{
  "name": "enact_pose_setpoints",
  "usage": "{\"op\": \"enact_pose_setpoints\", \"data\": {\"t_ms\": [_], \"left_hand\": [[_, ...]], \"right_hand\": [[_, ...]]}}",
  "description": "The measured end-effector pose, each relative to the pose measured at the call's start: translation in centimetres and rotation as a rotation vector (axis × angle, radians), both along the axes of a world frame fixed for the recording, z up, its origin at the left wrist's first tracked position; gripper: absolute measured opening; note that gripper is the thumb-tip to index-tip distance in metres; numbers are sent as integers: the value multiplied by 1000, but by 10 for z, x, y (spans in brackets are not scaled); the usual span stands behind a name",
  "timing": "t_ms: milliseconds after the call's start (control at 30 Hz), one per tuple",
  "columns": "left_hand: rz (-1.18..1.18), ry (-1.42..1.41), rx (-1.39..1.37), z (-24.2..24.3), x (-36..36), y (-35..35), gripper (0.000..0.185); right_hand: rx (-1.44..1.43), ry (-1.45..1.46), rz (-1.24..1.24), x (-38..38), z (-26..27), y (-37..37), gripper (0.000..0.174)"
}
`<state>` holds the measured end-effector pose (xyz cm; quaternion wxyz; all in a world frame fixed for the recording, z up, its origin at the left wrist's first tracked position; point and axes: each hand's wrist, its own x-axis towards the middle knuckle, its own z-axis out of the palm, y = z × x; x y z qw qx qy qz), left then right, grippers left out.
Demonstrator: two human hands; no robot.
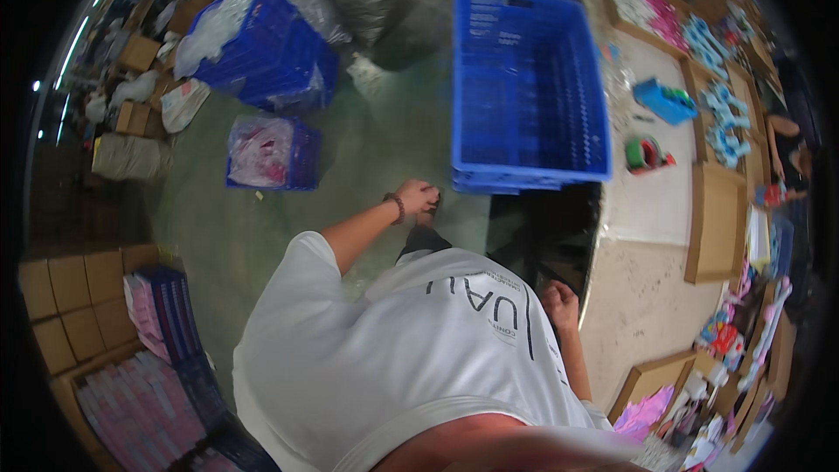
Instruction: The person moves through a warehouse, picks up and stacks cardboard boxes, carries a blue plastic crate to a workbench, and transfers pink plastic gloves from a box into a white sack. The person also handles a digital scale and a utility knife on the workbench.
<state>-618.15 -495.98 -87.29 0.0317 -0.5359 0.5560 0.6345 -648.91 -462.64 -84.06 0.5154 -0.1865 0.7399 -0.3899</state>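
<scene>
My left hand (417, 197), with a beaded bracelet at the wrist, hangs over the green floor in front of my body. Its fingers are curled in, and no object shows in it. At my right side, close to the table edge, my right hand (560, 305) is also curled, with nothing visible in it. Ahead and to the right, an empty blue plastic crate (531, 178) rests on top of another beside the worktable (645, 301). A roll of green tape on a red dispenser (645, 155) and a light-blue container with green items (665, 101) lie on the tabletop.
Blue crates holding plastic-wrapped goods (275, 46) and a smaller one with pink contents (305, 154) stand on the floor ahead left. Cardboard boxes (69, 301) are stacked at the left. Cardboard trays (718, 223) line the table's far side, where another person (786, 151) is.
</scene>
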Motion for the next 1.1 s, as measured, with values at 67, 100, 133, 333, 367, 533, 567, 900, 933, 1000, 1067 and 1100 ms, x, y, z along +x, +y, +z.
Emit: {"op": "enact_pose_setpoints", "data": {"t_ms": [67, 100, 133, 333, 367, 533, 567, 900, 933, 1000, 1067, 1100], "left_hand": [[87, 44, 27, 0, 20, -23, 33], [68, 34, 14, 0, 28, -35, 33], [2, 25, -3, 0, 39, -49, 33], [41, 5, -127, -17, 101, -115, 31], [107, 36, -118, -20, 109, -122, 31], [253, 46, -133, -32, 133, -140, 27], [269, 56, -125, -35, 135, -141, 27], [289, -20, 228, -74, 147, -102, 27], [282, -83, 242, -75, 149, -100, 28], [286, -147, 253, -75, 151, -101, 28], [338, -192, 202, -73, 150, -107, 25], [335, -188, 192, -71, 147, -111, 24]], "right_hand": [[50, 41, 25, 8, 3, -56, 59], [46, 21, 13, 12, 7, -84, 66], [30, -23, -31, 18, 11, -111, 70], [50, -228, -206, 42, 24, -233, 76], [80, -268, -234, 44, 23, -244, 75], [174, -369, -300, 45, 13, -274, 73], [188, -392, -319, 44, 11, -276, 74], [147, -256, -431, 48, 18, -287, 58], [130, -255, -422, 48, 20, -286, 63], [144, -286, -402, 45, 22, -283, 70], [168, -293, -380, 42, 21, -282, 73], [179, -282, -375, 41, 20, -282, 73]]}}
